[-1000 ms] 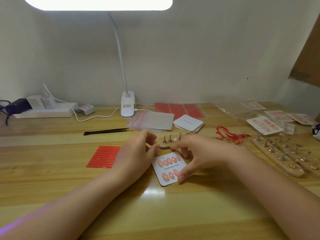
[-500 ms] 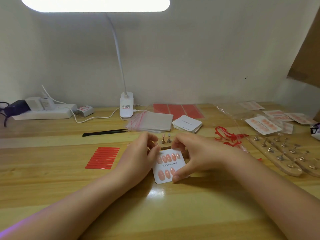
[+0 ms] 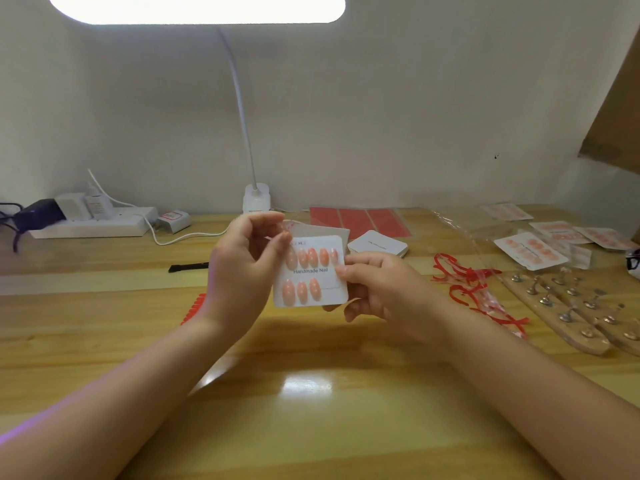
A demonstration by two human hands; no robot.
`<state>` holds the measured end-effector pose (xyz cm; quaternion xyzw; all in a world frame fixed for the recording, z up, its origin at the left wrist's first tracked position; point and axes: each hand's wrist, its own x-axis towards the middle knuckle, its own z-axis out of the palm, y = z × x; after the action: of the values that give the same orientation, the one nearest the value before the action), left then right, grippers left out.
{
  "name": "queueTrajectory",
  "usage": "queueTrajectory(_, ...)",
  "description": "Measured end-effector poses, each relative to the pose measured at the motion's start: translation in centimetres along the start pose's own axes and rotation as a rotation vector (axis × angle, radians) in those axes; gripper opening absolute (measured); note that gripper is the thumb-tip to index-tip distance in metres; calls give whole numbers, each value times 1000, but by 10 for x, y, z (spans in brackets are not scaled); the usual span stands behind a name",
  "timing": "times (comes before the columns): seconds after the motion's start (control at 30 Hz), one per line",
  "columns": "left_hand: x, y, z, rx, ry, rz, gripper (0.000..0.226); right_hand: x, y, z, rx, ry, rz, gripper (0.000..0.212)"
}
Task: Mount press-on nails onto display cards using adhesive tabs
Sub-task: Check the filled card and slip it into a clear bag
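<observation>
A white display card (image 3: 313, 271) printed "Handmade Nail" is held upright above the wooden surface (image 3: 311, 410), pinched at its right edge by the fingers of the right hand (image 3: 377, 289); five peach press-on nails (image 3: 311, 257) are seen in its top row and three in the lower row. The left hand (image 3: 242, 268) is raised at the card's left edge, fingers curled, a small pale item apparently pinched at their tips, identity unclear. A stack of blank cards (image 3: 379, 243) lies behind, wooden nail stands (image 3: 568, 306) to the right.

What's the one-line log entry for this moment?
right hand: holds nail display card above table | left hand: pinches small nail-like piece | bottom row: partly filled
</observation>
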<state>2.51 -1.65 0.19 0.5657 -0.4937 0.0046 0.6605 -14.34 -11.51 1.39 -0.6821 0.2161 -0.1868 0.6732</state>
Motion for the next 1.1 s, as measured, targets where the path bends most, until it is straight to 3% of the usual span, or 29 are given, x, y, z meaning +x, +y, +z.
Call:
queueTrajectory(0.17,3,5,-2,61,45,-3,14,-5,-13,6,93,45,-58,23)
queueTrajectory(0.27,8,12,-7,171,108,87,18,-8,-22,8,143,137,-70,23)
queueTrajectory(0.43,9,34,-7,157,112,167,14,-16,-39,11,238,210,-75,19)
queueTrajectory(0.63,2,52,-1,67,92,126,17,-21,-45,17,221,245,-152,21)
queueTrajectory(0.87,-1,61,0,121,32,210,18,-24,-45,25,133,314,-305,30)
queueTrajectory(1.1,-5,60,1,373,48,512,10,-31,-49,31,90,307,-369,28)
